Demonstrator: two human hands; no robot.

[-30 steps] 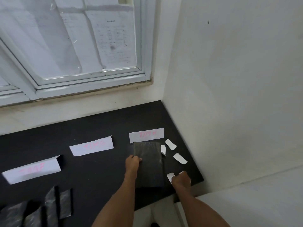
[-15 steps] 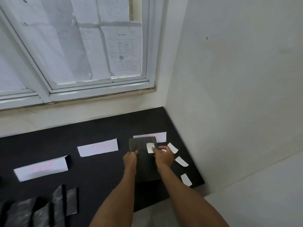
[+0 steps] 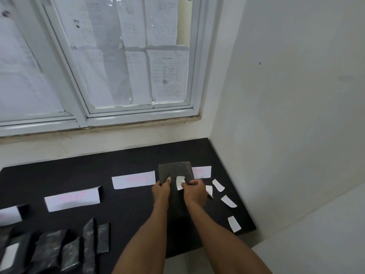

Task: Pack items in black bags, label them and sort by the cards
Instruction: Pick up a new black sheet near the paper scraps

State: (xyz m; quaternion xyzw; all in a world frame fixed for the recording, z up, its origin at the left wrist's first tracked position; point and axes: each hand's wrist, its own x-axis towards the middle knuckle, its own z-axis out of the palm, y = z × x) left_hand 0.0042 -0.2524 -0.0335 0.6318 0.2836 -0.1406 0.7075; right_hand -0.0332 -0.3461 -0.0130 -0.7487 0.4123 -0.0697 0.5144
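Your black bag (image 3: 173, 171) lies lower centre of the frame on the tabletop (image 3: 118, 214), its long axis pointing toward the window (image 3: 138, 113). Your left hand (image 3: 162, 191) has its grip clamped on the bag's left edge. Your right hand (image 3: 194, 191) pinches a white label (image 3: 179, 182) against it. The pink writing on the cards (image 3: 133, 179) is too blurred to read.

Right hand (image 3: 194, 191) at label (image 3: 180, 182) on bag (image 3: 174, 171)

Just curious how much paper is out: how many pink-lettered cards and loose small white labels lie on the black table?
Pink-lettered cards: 4
Loose labels: 4
Total: 8
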